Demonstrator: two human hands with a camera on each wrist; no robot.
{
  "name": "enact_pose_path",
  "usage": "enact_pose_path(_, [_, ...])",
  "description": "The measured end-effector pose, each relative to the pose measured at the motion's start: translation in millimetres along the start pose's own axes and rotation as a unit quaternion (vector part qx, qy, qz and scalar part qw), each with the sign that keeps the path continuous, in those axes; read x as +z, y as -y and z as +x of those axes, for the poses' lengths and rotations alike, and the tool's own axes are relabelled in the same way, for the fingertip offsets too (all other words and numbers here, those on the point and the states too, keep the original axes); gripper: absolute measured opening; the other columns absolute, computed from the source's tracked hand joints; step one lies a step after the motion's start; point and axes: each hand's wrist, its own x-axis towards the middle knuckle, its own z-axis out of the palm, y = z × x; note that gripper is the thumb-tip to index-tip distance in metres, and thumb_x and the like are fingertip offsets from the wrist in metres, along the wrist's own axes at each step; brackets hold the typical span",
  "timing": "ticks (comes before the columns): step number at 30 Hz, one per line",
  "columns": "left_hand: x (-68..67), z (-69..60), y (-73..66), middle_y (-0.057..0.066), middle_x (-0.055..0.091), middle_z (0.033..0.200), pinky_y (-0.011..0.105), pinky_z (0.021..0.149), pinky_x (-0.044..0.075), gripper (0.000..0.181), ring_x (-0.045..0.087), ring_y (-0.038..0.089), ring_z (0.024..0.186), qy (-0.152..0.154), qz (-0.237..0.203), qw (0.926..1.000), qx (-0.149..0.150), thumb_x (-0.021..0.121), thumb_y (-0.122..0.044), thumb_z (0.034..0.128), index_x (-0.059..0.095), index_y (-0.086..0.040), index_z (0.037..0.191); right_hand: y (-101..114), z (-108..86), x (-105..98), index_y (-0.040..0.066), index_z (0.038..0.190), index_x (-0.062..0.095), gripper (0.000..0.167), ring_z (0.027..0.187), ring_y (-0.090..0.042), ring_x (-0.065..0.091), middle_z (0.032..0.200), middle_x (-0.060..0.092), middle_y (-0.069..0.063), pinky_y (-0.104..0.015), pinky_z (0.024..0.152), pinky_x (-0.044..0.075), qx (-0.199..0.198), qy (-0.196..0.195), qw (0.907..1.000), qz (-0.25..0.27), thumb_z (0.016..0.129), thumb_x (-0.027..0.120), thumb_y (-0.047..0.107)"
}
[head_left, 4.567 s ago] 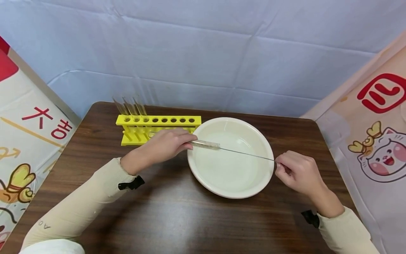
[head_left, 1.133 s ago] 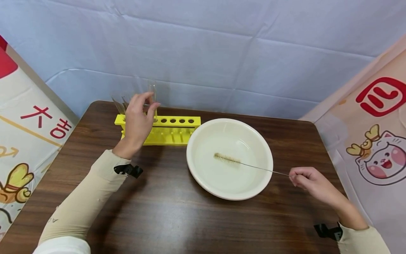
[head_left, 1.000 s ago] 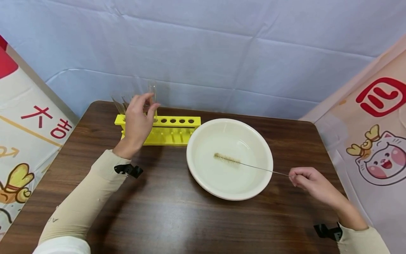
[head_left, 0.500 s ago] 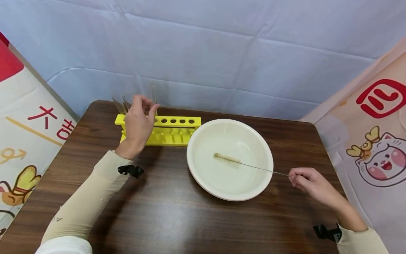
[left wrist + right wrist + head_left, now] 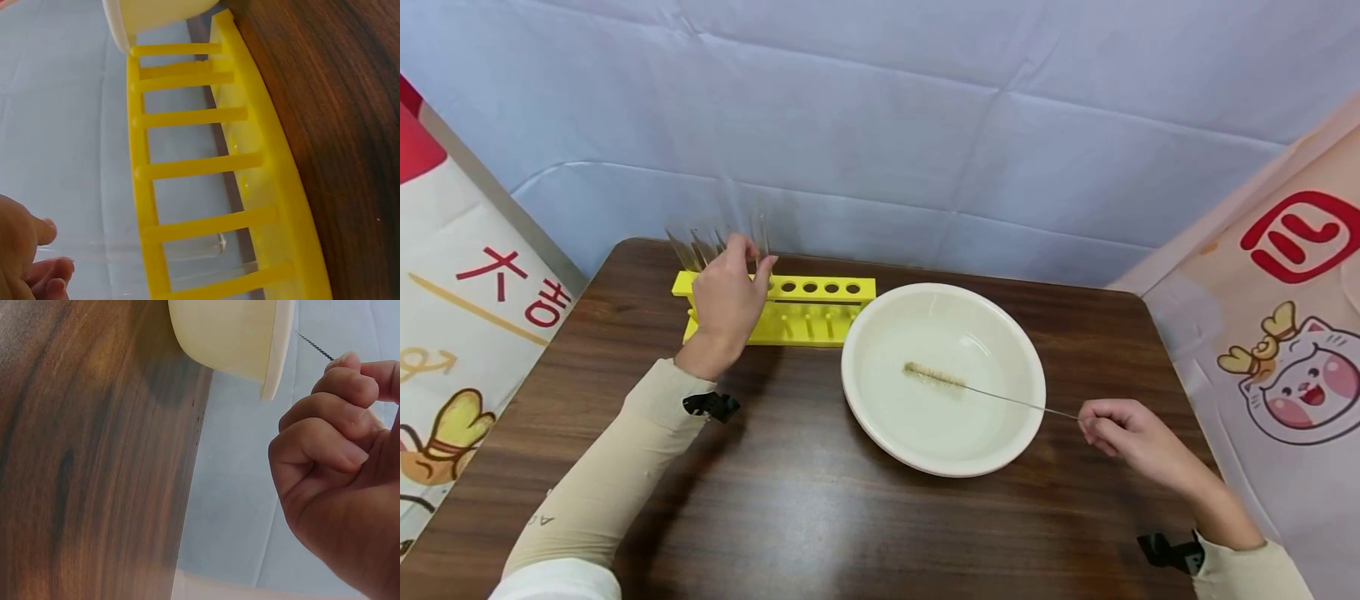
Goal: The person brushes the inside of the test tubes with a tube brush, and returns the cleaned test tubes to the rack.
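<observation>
My left hand [image 5: 724, 304] pinches a clear glass test tube [image 5: 762, 233] upright at the yellow test tube rack [image 5: 865, 287]. From the left wrist view, the tube's rounded lower end [image 5: 220, 242] sits below the rack's top bar, among the pegs. My right hand [image 5: 1138, 442] pinches the thin twisted-wire handle [image 5: 1026, 403] of a test tube brush, fingers curled. The tan bristles [image 5: 934, 375] lie inside the white basin [image 5: 943, 467], whose rim the wire crosses. In the right wrist view, the wire [image 5: 314, 345] emerges from between thumb and forefinger.
Several more glass tubes [image 5: 681, 250] lean in the rack's left holes, partly behind my left hand. Holes on the right side of the rack hold no tubes. The dark wooden table [image 5: 760, 500] ends at a pale cloth backdrop [image 5: 880, 125].
Earlier the brush was inside the tube above the basin; now they are apart, with the tube at the rack. Over the last second my left hand has lowered the tube slightly. My right hand barely moved.
</observation>
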Motion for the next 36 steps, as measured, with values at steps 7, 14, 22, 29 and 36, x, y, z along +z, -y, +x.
enact_pose_path(7, [3.0,-4.2,2.7,0.013,0.051,0.059,0.035,0.039,0.031,0.033,0.038,0.023,0.04,0.034,0.036,0.9988,0.008,0.071,-0.028,0.098,0.054,0.0,0.097,3.9,0.1,0.2,0.013,0.078,0.057,0.036,0.048,-0.013,0.04,0.058,0.042,-0.006,-0.029,0.04,0.034,0.009,-0.003,0.9999,-0.013,0.096,0.044,-0.016])
enact_pose_path(14, [4.7,-7.0,3.7,0.011,0.049,0.056,0.038,0.038,0.034,0.032,0.041,0.024,0.039,0.051,0.068,0.9962,0.017,0.069,-0.028,0.0996,0.054,0.0,0.097,0.3,-0.3,1.3,0.011,0.08,0.058,0.034,0.048,-0.017,0.041,0.059,0.042,-0.008,-0.03,0.04,0.032,-0.002,0.008,0.9999,-0.006,0.096,0.044,-0.016])
enact_pose_path(22, [4.6,-6.3,4.1,0.01,0.044,0.051,0.039,0.038,0.035,0.034,0.04,0.024,0.036,0.06,0.098,0.9933,0.008,0.069,-0.03,0.0996,0.052,0.0,0.093,0.0,-0.6,2.0,0.011,0.08,0.057,0.034,0.048,-0.017,0.041,0.059,0.042,-0.008,-0.029,0.039,0.033,0.006,0.01,0.9999,-0.006,0.096,0.043,-0.016])
enact_pose_path(29, [4.3,-6.7,4.7,0.006,0.038,0.048,0.038,0.037,0.033,0.037,0.037,0.023,0.036,0.062,0.118,0.9911,0.004,0.07,-0.032,0.0987,0.051,-0.001,0.091,1.9,-0.3,2.5,0.009,0.08,0.057,0.031,0.049,-0.015,0.042,0.06,0.043,-0.007,-0.03,0.04,0.033,0.011,0.009,0.9999,-0.007,0.096,0.044,-0.015])
enact_pose_path(36, [2.3,-7.7,6.1,0.006,0.037,0.05,0.035,0.036,0.029,0.041,0.033,0.021,0.035,0.046,0.129,0.9903,0.023,0.068,-0.037,0.099,0.051,-0.001,0.09,2.8,-1.1,2.7,0.01,0.08,0.057,0.032,0.05,-0.014,0.042,0.059,0.043,-0.005,-0.029,0.04,0.033,0.022,0.007,0.9997,-0.012,0.097,0.045,-0.013])
